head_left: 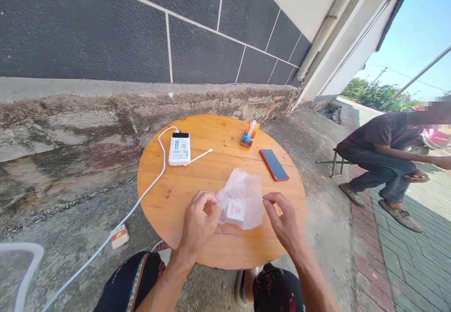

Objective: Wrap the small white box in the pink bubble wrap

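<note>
On the round wooden table (pixel 158 204) lies a thin translucent sheet of wrapping (pixel 252 194), with a small white box (pixel 236 209) bearing reddish print on or under it. My left hand (pixel 200 222) is at the sheet's left edge, thumb and index finger curled together in a pinch; what they hold, if anything, is too small to make out. At the right edge, my right hand (pixel 284 220) has its thumb and index finger bent toward each other near the sheet's border, and any contact with the sheet is unclear.
A white power bank (pixel 179 149) with cables stands at the back left. Behind the sheet are an orange tape dispenser (pixel 250 133) and a red-edged phone (pixel 274 165). A wall runs behind the table. At the right, a person (pixel 391 147) sits on a stool.
</note>
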`<state>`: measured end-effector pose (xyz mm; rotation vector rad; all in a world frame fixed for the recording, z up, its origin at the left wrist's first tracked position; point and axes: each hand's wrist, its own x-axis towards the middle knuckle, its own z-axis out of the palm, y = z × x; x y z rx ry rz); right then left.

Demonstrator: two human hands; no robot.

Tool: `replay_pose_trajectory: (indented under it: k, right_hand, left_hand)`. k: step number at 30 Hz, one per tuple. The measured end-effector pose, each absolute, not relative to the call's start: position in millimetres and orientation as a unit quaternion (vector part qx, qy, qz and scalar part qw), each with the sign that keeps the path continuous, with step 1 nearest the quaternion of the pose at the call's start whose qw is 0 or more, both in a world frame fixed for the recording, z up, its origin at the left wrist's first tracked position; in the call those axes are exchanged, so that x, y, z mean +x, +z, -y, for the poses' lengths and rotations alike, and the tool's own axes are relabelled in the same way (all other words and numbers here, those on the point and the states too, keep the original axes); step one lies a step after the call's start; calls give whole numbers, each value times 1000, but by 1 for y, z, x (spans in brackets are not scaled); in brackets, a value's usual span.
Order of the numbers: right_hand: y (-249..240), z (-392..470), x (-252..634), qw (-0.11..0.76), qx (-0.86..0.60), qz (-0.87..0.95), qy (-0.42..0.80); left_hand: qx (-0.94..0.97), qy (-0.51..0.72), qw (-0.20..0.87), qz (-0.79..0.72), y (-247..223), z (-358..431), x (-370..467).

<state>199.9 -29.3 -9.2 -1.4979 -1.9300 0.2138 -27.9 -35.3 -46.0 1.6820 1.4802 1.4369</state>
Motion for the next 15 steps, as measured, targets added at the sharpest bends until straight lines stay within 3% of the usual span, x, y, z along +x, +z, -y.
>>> replay_pose_trajectory:
  k: [7, 15]
  right_hand:
    - [-7, 34, 186, 287, -546, 785, 59]
    - [3, 22, 167, 221, -493, 839, 70]
  left_hand:
    - [674, 394, 92, -618, -40, 36, -62]
    - [766, 418, 123, -473, -29, 45, -53]
